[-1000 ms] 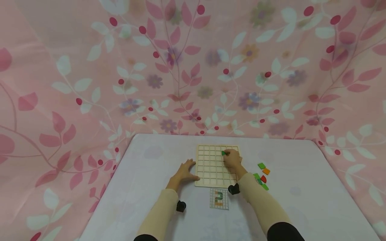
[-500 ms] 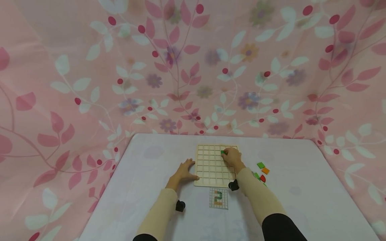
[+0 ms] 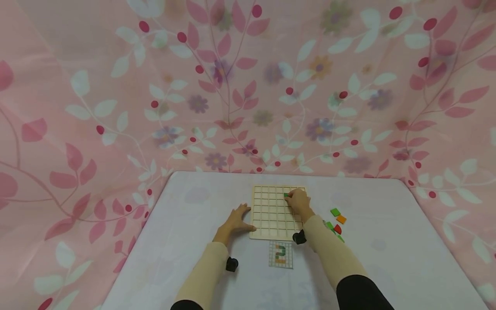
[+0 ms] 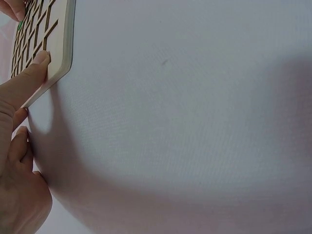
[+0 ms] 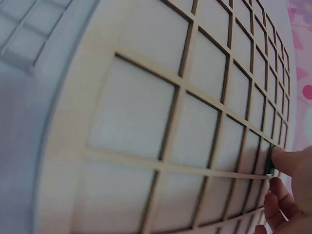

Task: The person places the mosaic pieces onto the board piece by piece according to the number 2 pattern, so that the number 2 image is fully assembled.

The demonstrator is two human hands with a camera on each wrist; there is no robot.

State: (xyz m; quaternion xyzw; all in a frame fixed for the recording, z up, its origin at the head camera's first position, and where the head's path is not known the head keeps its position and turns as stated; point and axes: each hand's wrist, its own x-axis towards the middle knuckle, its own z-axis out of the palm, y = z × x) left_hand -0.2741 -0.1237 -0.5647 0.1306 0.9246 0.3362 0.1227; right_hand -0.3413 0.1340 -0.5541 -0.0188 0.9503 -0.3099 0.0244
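A pale wooden grid board [image 3: 268,217] lies flat on the table. My left hand [image 3: 234,219] rests at its left side with fingers spread; in the left wrist view the thumb [image 4: 38,68] presses on the board's corner. Near the far right of the grid, my right hand [image 3: 299,201] pinches a small green tile [image 3: 286,195] with thumb and fingertips. In the right wrist view the green tile [image 5: 270,161] stands right at a cell, partly covered by the thumb. The other grid cells in view hold no tiles.
A pattern card [image 3: 280,255] with a coloured figure like a 2 lies just below the board. Right of the right forearm are loose tiles: green [image 3: 335,212], orange [image 3: 341,219] and red [image 3: 338,229], some partly hidden by the sleeve. A floral curtain [image 3: 248,107] hangs behind.
My right hand has shifted slightly left and away from me over the grid, and less of the green tile shows now. The left hand stays in place at the board's edge.
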